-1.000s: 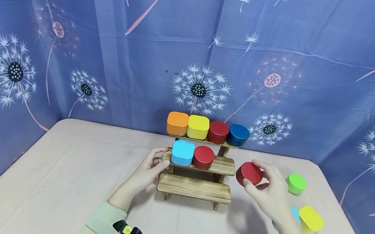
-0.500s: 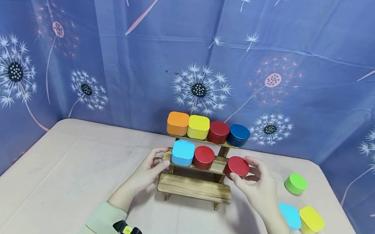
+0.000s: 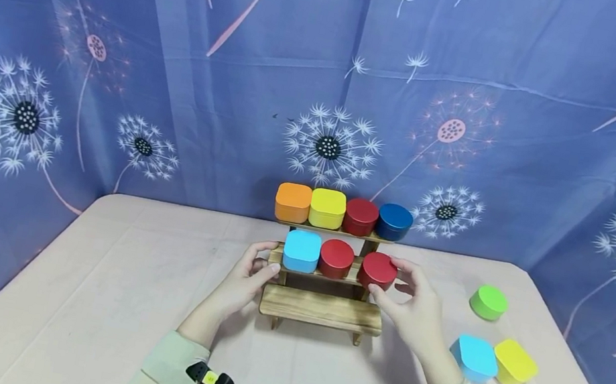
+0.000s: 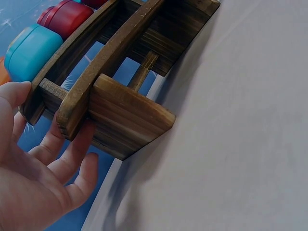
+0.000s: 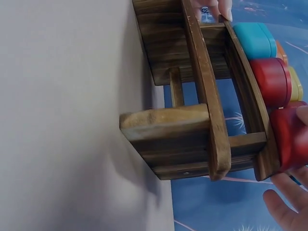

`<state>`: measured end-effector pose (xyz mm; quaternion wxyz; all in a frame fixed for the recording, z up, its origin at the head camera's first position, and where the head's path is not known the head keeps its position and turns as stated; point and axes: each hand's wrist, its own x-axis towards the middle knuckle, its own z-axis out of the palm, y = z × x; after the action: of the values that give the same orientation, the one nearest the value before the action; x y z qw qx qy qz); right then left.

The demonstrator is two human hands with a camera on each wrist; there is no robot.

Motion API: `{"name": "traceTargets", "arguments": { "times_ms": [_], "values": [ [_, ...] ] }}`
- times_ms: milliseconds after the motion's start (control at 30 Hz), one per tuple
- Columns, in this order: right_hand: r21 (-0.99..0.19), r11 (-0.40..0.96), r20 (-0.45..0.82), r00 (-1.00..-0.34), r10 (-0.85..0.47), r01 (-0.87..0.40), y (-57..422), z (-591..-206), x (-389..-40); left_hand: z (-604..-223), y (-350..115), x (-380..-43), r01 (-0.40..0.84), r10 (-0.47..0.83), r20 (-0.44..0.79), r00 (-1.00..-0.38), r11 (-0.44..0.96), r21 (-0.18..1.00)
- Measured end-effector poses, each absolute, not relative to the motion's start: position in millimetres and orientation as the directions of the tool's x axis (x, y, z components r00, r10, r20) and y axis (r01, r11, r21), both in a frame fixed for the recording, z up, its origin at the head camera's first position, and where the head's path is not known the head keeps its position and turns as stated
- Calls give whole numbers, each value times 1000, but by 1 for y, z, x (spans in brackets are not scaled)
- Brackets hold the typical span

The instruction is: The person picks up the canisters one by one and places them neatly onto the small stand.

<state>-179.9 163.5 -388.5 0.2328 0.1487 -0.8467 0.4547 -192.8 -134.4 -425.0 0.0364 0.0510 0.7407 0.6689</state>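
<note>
A three-tier wooden display stand [image 3: 321, 310] is in the middle of the table. My left hand [image 3: 240, 281] grips the left end of its middle tier; the left wrist view shows the thumb [image 4: 18, 92] by that shelf's end and fingers below it. With thumb and fingers, my right hand [image 3: 415, 308] pinches a round red tin [image 3: 377, 271] at the middle tier's right end. Left of this tin, across a small gap, sits another round red tin [image 3: 336, 259], beside a light-blue square tin [image 3: 301, 251]. The held tin's underside is hidden in the head view.
Along the top tier stand an orange tin [image 3: 292, 203], a yellow tin [image 3: 327, 209], a red tin [image 3: 361, 218] and a dark-blue tin [image 3: 394, 223]. To the right on the table lie green [image 3: 488, 302], light-blue [image 3: 474, 358] and yellow [image 3: 514, 364] tins. A blue curtain [image 3: 225, 103] hangs behind.
My right hand has carried the red tin leftward, from beside the stand to the middle tier's right end. The left hand has kept its hold on the stand.
</note>
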Motion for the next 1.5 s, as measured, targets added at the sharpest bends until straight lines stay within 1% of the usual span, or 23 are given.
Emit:
{"name": "traceTargets", "arguments": {
  "times_ms": [267, 567, 900, 1033, 1200, 1400, 1500],
  "values": [
    [-700, 544, 519, -853, -57, -463, 167, -395, -175, -427, -132, -194, 18, 135, 6, -991, 90, 996],
    [-701, 548, 522, -852, -42, -456, 167, -400, -178, -425, -135, -194, 17, 127, 1, -992, 124, 992],
    [-677, 590, 532, -847, -23, -441, 165, -403, -178, -424, -136, -194, 13, 130, -5, -991, 137, 991],
    [-677, 610, 507, -862, -19, -412, 167, -401, -176, -425, -135, -194, 13, 130, -5, -992, 136, 991],
    [-680, 618, 469, -882, -48, -395, 172, -397, -174, -425, -135, -194, 19, 131, 1, -991, 137, 990],
    [-693, 620, 415, -907, -74, -368, 185, -398, -173, -425, -135, -193, 27, 139, 7, -990, 139, 990],
    [-686, 630, 409, -909, -78, -363, 193, -401, -172, -424, -135, -193, 27, 133, 7, -991, 150, 988]
  ]
}}
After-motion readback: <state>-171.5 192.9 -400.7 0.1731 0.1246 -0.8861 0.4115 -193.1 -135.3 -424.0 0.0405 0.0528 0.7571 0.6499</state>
